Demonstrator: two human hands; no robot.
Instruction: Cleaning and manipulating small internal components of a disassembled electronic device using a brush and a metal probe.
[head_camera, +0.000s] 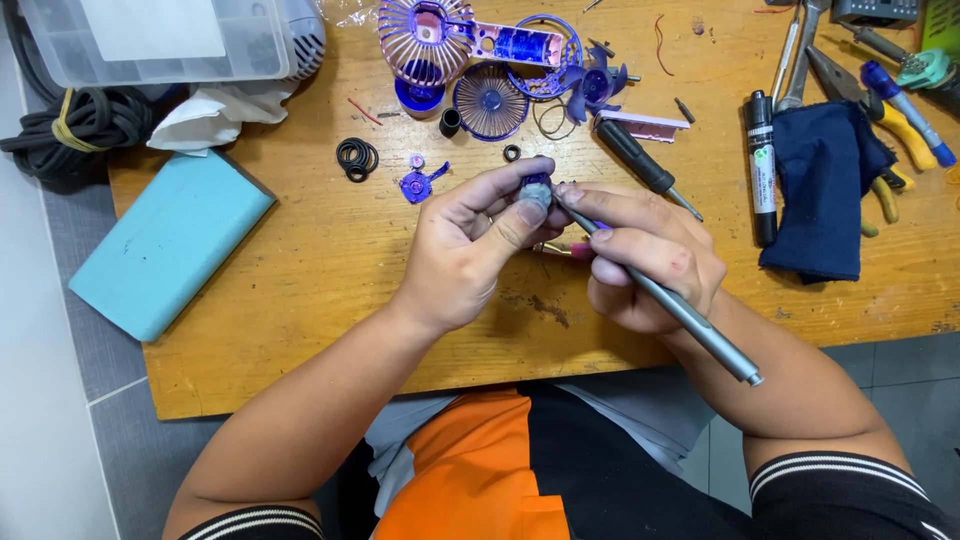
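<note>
Left hand (470, 250) clamped on a small blue part (536, 186), held above the wooden surface (330, 250) | right hand (640, 260) closed around our grey screwdriver (670, 300), tip at the part | behind: black screwdriver (640, 165), black rings (356, 157), purple fan pieces (470, 60) | far right: marker (762, 165), dark cloth (825, 190).

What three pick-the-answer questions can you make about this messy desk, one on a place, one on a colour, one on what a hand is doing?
1. Where is the blue foam block?
A. beside the pliers
B. at the table's left edge
C. on the dark cloth

2. What colour are the fan parts?
A. purple
B. green
C. white

3. What is the right hand doing?
A. lying flat
B. holding a grey tool
C. pointing up

Answers: 
1 B, it overhangs the wooden table on the left. 
2 A, the grilles and blades are purple. 
3 B, its fingers wrap the tool, tip towards the small part in the left hand.
</note>
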